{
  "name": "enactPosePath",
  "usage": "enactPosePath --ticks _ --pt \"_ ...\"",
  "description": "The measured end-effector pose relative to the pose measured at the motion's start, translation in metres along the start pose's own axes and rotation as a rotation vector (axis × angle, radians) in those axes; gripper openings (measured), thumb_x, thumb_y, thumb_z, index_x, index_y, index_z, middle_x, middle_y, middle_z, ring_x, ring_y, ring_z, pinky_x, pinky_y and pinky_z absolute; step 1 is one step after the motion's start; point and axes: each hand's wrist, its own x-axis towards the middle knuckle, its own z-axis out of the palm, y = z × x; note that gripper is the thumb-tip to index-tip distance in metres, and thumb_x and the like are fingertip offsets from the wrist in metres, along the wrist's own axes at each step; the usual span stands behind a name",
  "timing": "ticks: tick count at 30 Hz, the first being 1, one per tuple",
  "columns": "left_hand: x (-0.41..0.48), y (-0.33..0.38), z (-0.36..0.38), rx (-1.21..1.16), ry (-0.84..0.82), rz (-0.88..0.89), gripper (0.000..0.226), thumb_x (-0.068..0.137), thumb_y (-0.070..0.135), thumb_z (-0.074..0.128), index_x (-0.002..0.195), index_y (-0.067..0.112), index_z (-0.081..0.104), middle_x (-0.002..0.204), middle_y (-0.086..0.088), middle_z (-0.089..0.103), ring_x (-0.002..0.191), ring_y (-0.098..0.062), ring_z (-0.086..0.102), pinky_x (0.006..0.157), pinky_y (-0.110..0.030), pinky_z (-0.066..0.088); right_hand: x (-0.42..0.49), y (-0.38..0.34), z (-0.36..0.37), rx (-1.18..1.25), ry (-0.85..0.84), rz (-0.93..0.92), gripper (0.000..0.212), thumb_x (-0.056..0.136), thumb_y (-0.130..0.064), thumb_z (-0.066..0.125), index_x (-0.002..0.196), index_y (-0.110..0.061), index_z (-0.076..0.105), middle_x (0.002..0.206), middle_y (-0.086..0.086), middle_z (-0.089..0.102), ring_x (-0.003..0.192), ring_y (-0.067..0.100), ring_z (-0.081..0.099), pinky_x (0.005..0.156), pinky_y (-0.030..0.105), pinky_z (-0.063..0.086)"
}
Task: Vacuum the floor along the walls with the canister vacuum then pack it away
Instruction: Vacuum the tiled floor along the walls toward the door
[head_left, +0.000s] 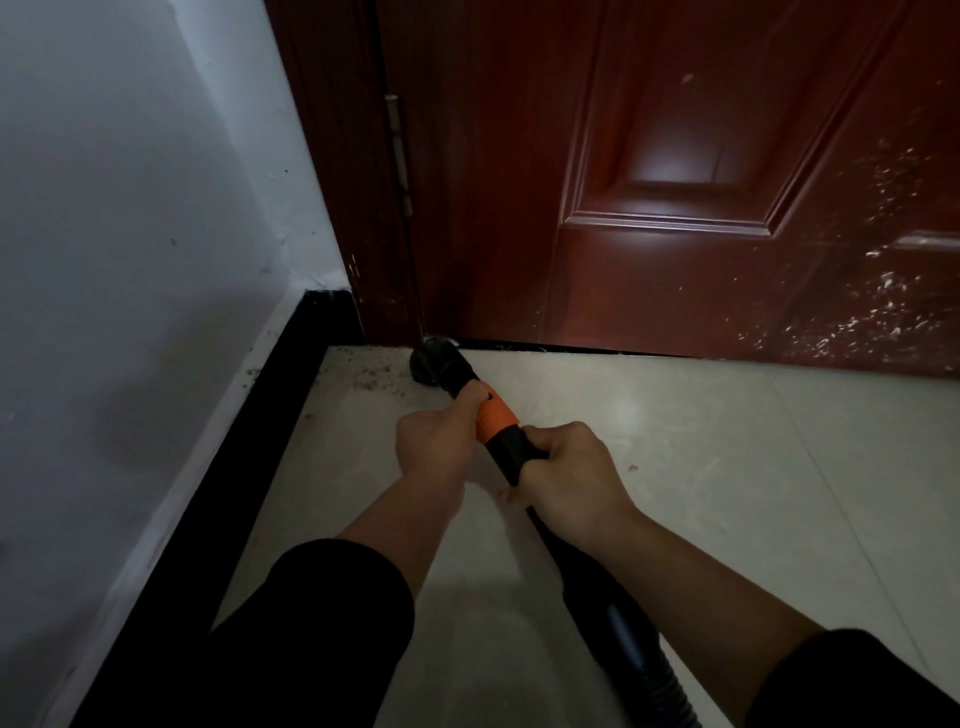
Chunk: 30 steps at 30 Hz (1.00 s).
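So both hands grip the vac tube (498, 421): L hand (436, 441) in front, nearer the nozzle (435, 361), R hand (571, 470) behind. Tube points ahead & left to the corner dirt (369, 376).

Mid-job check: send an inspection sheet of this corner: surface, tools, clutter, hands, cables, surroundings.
Surface: pale tiled floor.
Job's things: black wand with orange band, nozzle at the foot of the door; hose runs off lower right.
Clutter: grit in the corner by the skirting.
Grippers: left hand grips the wand at the band; right hand grips it just behind.
Cables: nothing seen.
Surroundings: white wall, black skirting, red-brown door speckled white.
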Motion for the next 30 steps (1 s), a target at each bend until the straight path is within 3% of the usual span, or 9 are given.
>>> enactPosePath --ticks 5,12,17,23,26,30 --pt "0.012 0.004 -0.008 -0.011 0.029 0.011 0.035 0.073 0.033 0.079 0.07 0.005 0.058 0.066 -0.006 0.055 0.064 -0.02 0.051 0.062 -0.032 0.045 0.007 -0.012 0.008 0.019 -0.022 0.005 0.02 0.077 0.007 0.062 0.089 -0.006 0.072 0.051 -0.004 0.054 0.035 -0.002 0.049 0.038 0.012 0.034" --pt "0.023 0.007 -0.017 -0.011 0.058 0.027 0.039 0.073 0.033 0.078 0.058 0.009 0.052 0.06 -0.004 0.05 0.061 -0.019 0.047 0.061 -0.034 0.041 0.014 -0.022 0.015 0.037 -0.056 0.015 0.017 0.079 0.006 0.06 0.077 -0.009 0.069 0.039 -0.013 0.051 0.035 -0.001 0.048 0.039 0.011 0.035" --pt "0.03 0.01 -0.027 -0.014 0.095 0.041 0.038 0.072 0.036 0.078 0.061 0.008 0.054 0.065 -0.007 0.053 0.063 -0.021 0.05 0.062 -0.035 0.042 0.018 -0.03 0.027 0.02 -0.076 0.009 0.017 0.072 0.004 0.068 0.082 -0.009 0.073 0.051 -0.005 0.055 0.047 0.008 0.052 0.05 0.02 0.039" --pt "0.038 0.014 -0.043 -0.033 0.104 0.046 0.037 0.074 0.035 0.077 0.061 0.009 0.054 0.063 -0.004 0.051 0.062 -0.019 0.049 0.061 -0.035 0.042 0.024 -0.039 0.041 0.025 -0.1 0.003 0.02 0.072 0.004 0.067 0.073 -0.016 0.071 0.042 -0.014 0.053 0.04 -0.001 0.05 0.045 0.014 0.037" --pt "0.044 0.017 -0.051 -0.034 0.12 0.056 0.03 0.074 0.035 0.077 0.065 0.013 0.058 0.072 -0.004 0.059 0.072 -0.023 0.06 0.071 -0.042 0.054 0.028 -0.044 0.05 0.008 -0.095 -0.004 0.021 0.072 0.003 0.068 0.083 -0.014 0.075 0.05 -0.009 0.058 0.044 0.001 0.053 0.049 0.018 0.04" --pt "0.047 0.021 -0.057 -0.032 0.118 0.073 0.025 0.076 0.033 0.076 0.067 0.02 0.057 0.078 -0.002 0.061 0.087 -0.027 0.066 0.083 -0.047 0.055 0.032 -0.049 0.057 -0.01 -0.099 -0.015 0.025 0.069 0.003 0.069 0.088 -0.013 0.076 0.059 -0.001 0.06 0.058 0.014 0.057 0.058 0.024 0.043"
